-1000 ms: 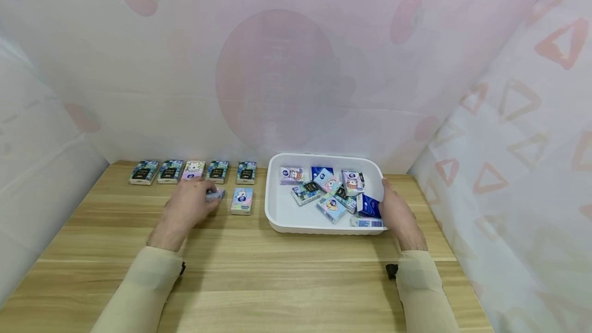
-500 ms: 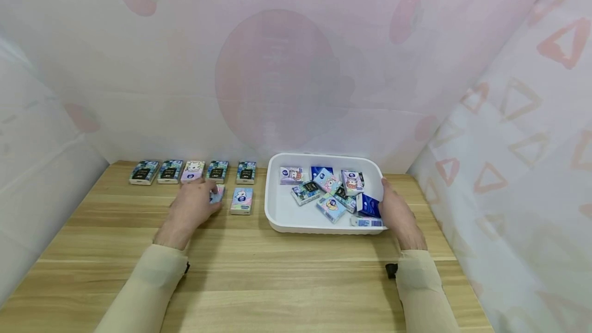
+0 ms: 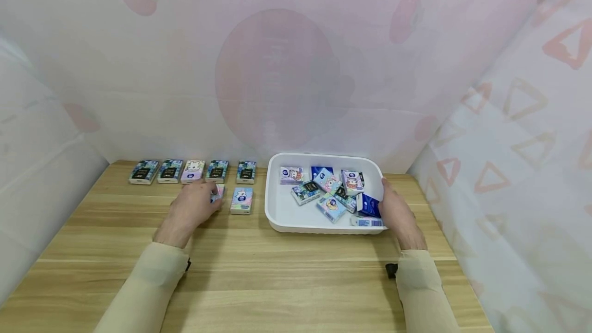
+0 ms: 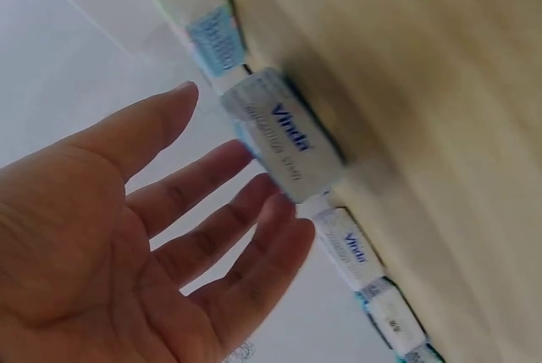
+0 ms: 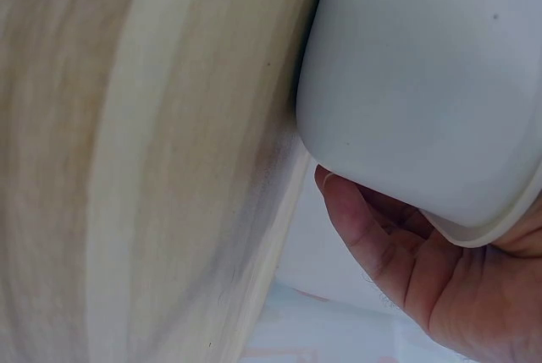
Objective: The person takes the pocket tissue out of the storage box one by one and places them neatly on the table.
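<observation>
A pastel pocket tissue pack (image 3: 217,192) lies on the table, partly covered by my left hand (image 3: 191,204). In the left wrist view, the fingers (image 4: 254,189) touch the edge of this Vinda pack (image 4: 284,134), while the thumb stays apart from it. Just to its right is a blue and pink pack (image 3: 242,201). My right hand (image 3: 396,215) grips the right rim of a white plastic basin (image 3: 277,215). From the right wrist, the thumb shows against the basin's outer wall (image 5: 406,84); the rim hides part of the fingers.
Along the back of the table stands a row of several tissue packs, from a dark floral one (image 3: 144,172) at left to another (image 3: 246,172) beside the basin. More mixed packs, including a dark blue one (image 3: 368,205), lie loose inside the basin. Patterned sheeting (image 3: 185,66) rises behind.
The pack under my left hand has gone from tilted to lying flat beside the blue and pink one. The left fingers have loosened slightly. My right hand and the basin have stayed put.
</observation>
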A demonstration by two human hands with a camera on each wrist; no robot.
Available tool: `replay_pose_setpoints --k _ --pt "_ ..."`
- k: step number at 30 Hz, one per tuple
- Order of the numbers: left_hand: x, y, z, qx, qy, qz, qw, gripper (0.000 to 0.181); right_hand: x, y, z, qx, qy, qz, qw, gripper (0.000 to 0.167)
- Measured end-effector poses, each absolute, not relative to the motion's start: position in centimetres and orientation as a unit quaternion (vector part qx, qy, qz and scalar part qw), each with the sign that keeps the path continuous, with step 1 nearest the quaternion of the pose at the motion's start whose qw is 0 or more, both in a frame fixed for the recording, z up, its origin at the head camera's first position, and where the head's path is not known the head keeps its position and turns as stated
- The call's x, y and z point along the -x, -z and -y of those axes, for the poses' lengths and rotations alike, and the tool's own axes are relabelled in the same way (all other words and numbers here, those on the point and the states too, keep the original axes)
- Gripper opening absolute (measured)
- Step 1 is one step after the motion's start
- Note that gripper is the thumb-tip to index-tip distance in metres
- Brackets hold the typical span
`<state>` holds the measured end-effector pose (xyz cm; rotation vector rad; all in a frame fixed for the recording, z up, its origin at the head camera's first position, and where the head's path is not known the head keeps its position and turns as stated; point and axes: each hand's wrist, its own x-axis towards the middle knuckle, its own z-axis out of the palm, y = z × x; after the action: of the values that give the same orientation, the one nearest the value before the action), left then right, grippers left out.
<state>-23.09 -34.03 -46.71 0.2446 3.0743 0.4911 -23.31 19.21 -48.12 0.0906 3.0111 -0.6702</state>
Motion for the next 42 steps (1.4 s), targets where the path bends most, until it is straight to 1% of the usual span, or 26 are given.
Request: replay_pose_setpoints --k 7,11,23,28,33,42 --pt "22.8 44.8 32.2 -0.090 -0.174 -0.980 0.021 0.045 23.3 48.0 -19.2 -0.033 0.224 -0.973 0.032 0.077" --pt "22.7 44.0 30.6 -0.098 -0.183 -0.978 0.018 0.047 23.3 48.0 -19.2 -0.033 0.225 -0.973 0.032 0.077" --pt "23.1 43.2 25.9 -0.153 -0.208 -0.965 -0.036 0.042 23.3 48.1 -19.2 -0.035 0.223 -0.974 0.034 0.076" --pt "23.0 42.7 23.4 -0.143 -0.215 -0.966 -0.027 0.045 23.3 48.1 -19.2 -0.034 0.217 -0.975 0.032 0.076" --pt "22.9 42.4 21.3 -0.149 -0.217 -0.964 -0.026 0.041 23.3 48.1 -19.2 -0.032 0.215 -0.976 0.030 0.076" --pt "23.2 43.5 18.3 -0.175 -0.221 -0.959 -0.031 0.038 23.3 48.1 -19.3 -0.031 0.217 -0.975 0.029 0.077"
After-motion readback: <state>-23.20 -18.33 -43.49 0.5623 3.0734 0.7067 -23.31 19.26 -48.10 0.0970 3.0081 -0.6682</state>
